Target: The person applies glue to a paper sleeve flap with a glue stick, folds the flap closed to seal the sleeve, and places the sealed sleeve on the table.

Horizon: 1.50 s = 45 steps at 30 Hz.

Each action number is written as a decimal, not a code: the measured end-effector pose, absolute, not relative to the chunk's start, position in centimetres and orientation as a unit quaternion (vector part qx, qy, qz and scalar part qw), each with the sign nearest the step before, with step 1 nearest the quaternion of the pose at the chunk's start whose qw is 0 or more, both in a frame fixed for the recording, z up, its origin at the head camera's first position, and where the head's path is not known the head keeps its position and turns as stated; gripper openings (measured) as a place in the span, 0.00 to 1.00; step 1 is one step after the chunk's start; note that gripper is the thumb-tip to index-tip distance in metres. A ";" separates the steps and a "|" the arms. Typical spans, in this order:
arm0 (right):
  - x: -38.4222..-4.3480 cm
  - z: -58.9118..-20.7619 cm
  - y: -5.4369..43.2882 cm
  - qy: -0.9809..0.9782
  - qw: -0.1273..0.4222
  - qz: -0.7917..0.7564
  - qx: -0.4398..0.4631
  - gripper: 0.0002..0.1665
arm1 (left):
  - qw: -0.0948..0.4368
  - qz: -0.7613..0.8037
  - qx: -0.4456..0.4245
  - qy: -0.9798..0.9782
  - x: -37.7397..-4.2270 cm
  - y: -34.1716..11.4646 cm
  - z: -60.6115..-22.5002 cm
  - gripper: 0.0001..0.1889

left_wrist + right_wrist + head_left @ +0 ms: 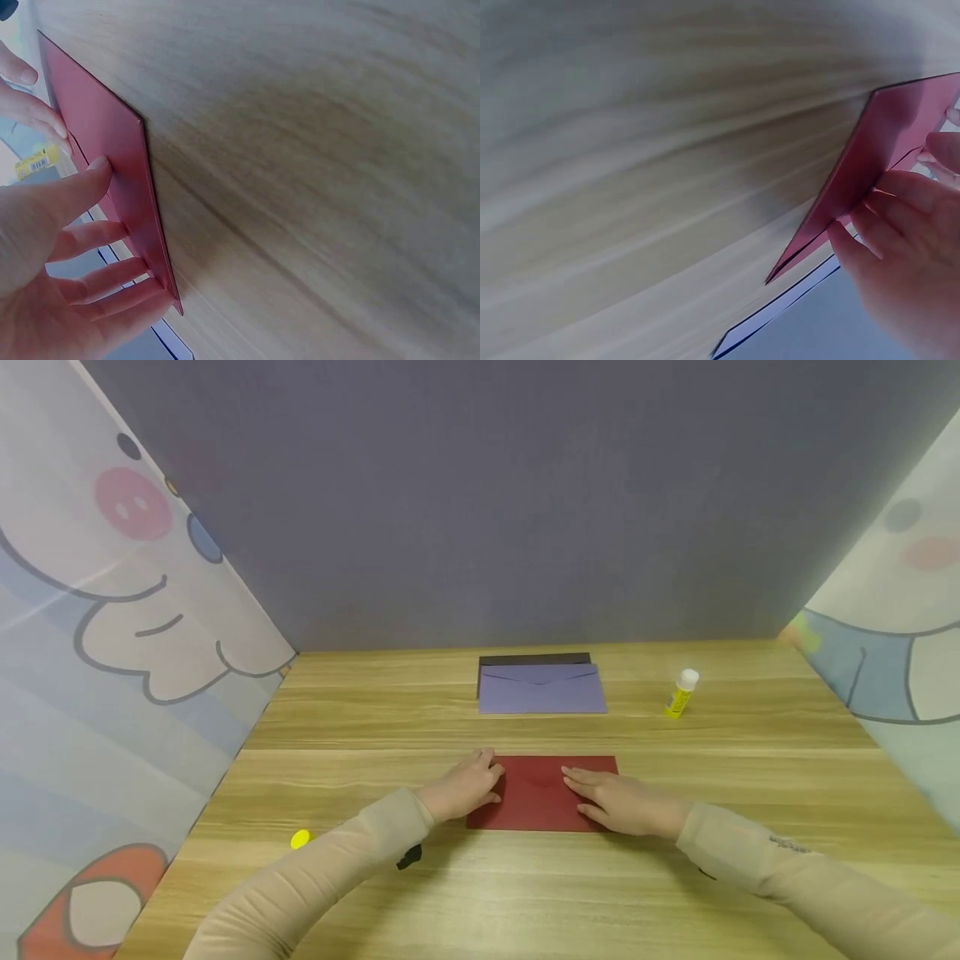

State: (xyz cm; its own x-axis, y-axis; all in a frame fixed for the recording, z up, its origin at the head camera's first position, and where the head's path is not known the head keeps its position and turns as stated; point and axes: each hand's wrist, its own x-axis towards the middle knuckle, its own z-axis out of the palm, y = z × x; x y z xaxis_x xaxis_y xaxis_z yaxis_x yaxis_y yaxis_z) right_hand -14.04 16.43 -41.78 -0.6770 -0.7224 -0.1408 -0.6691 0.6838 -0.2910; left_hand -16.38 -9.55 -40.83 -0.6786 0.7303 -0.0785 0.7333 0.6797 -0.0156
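Observation:
A red envelope (534, 814) lies flat on the wooden table with its flap side up. My left hand (465, 787) rests on its left part, fingers spread over the paper and thumb nearer me. On the right part, the fingers of my right hand (630, 802) lie fairly straight across the envelope. The left wrist view shows the left thumb and fingertips touching the red paper (94, 112). From the right wrist, the right fingertips are seen along the flap's edge on the envelope (855, 172). Neither hand grips anything.
Behind the red envelope lies a purple envelope (540, 697) on top of a black one (532, 658). A yellow glue stick with a white end (681, 693) stands at the back right. A small yellow disc (300, 838) lies left of the left forearm. A grey panel (525, 510) borders the table's back.

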 end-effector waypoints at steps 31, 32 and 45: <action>-14.5 -41.6 12.2 0.897 0.105 -0.047 -0.426 0.33 | 0.024 -0.031 0.395 0.918 -16.4 -9.5 -41.1 0.19; -14.5 -41.6 12.3 0.898 0.107 -0.049 -0.424 0.33 | 0.025 -0.030 0.395 0.918 -16.4 -9.5 -41.1 0.19; -14.1 -41.9 15.0 0.905 0.116 -0.087 -0.400 0.30 | 0.027 -0.027 0.403 0.914 -16.5 -9.7 -41.2 0.19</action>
